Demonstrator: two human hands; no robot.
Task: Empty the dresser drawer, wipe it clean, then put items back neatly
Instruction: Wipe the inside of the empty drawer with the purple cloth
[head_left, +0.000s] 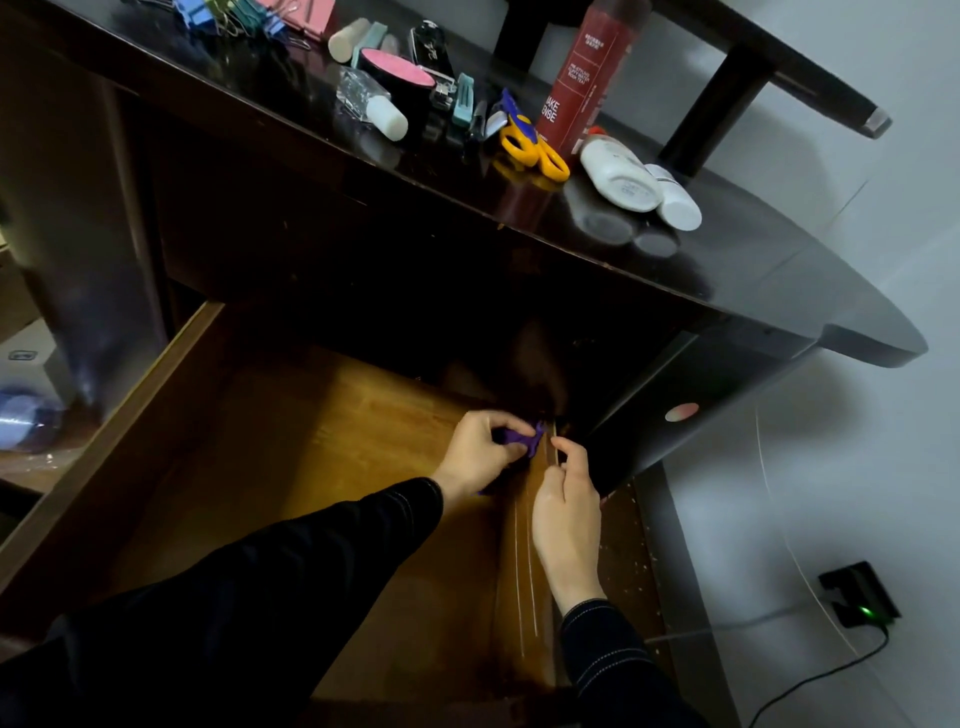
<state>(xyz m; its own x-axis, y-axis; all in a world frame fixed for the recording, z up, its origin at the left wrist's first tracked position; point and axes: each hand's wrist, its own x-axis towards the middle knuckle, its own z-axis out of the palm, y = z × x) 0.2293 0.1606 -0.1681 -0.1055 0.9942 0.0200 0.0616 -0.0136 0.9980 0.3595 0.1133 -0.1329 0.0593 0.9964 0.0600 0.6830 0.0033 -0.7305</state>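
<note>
Left grip pinches cloth, right grip curled

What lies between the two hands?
A purple cloth, gripped by the left hand; the right hand is close beside it, in the head view.

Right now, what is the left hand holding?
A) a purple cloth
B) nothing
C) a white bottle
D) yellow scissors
A: the left hand grips a purple cloth inside the drawer, while the scissors lie on the dresser top.
</note>
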